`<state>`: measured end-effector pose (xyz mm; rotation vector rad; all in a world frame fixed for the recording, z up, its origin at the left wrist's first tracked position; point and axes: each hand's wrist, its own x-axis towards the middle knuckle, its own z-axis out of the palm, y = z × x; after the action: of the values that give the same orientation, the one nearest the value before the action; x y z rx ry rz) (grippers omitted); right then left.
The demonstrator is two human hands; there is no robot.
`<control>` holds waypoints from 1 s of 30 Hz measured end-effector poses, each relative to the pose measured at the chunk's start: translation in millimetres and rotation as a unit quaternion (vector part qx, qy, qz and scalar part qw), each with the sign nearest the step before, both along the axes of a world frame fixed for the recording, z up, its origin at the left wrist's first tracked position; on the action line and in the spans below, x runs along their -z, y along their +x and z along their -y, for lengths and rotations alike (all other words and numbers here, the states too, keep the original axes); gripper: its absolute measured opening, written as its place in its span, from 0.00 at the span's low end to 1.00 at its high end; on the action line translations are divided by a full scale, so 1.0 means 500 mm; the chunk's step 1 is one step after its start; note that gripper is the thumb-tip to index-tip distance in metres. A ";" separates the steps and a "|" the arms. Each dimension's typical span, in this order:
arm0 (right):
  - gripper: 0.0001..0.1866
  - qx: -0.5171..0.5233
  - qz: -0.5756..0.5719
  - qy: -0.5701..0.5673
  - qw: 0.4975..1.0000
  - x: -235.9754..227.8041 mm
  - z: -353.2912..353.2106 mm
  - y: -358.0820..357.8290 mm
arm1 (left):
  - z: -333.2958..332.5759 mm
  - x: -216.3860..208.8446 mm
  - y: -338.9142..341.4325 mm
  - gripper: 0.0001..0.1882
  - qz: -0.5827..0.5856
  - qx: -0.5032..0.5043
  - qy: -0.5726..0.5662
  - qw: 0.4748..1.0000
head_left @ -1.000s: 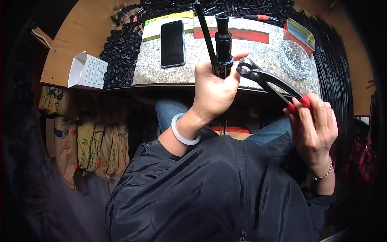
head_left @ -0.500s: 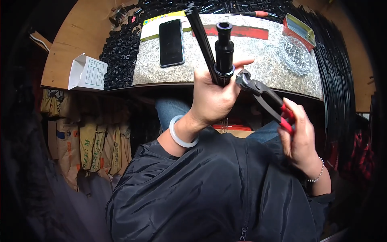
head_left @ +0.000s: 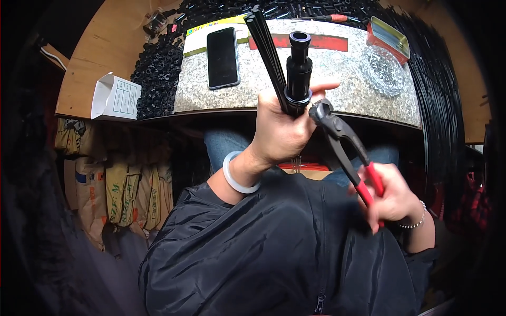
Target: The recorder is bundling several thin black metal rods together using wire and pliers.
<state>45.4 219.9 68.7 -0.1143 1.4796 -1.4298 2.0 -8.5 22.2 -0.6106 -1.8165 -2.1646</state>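
Wrapped round a black stepped tube [head_left: 299, 71] and a bundle of thin black rods [head_left: 266, 55], my left hand [head_left: 282, 129] is up in front of the worktop's near edge, its index finger stretched to the right. The tube stands nearly upright with its round open end on top; the rods lean left beside it. Red-handled end-cutting pincers [head_left: 342, 139] are gripped by the handles in my right hand [head_left: 392, 195]. Their jaws meet the lower part of the tube, next to my left fingers. What lies between the jaws is too small to make out.
A phone [head_left: 223, 58] lies on the speckled stone slab [head_left: 197, 100]. Behind it are a yellow-and-white box and a red strip [head_left: 327, 43]. Coiled clear wire [head_left: 383, 73], a red tin [head_left: 389, 39] and long black rods [head_left: 440, 89] lie right; small black parts [head_left: 158, 79] and a white carton [head_left: 117, 99] left.
My right hand has swung the pincer handles down and toward me, so they stand steeper. The jaws stay beside the tube. My left hand has shifted slightly right with the tube and rods.
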 end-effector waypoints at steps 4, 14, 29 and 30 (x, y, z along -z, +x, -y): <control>0.35 0.011 -0.378 0.114 0.919 -0.003 0.019 0.014 | 0.001 -0.004 0.006 0.13 0.051 0.003 0.000 0.999; 0.38 -0.020 -0.375 0.161 0.913 -0.007 0.028 -0.007 | 0.007 0.008 0.005 0.14 0.055 0.012 -0.020 0.998; 0.14 -0.004 -0.270 0.061 0.961 0.033 0.000 -0.027 | -0.002 -0.001 0.003 0.12 0.075 -0.003 -0.031 0.997; 0.17 0.029 -0.235 0.046 0.970 0.049 -0.003 -0.018 | -0.008 0.002 -0.002 0.11 0.073 0.011 -0.028 0.997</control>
<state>36.3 221.5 44.2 -0.3761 1.9454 -1.4376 1.2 -4.7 21.0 -0.4987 -1.9593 -2.2320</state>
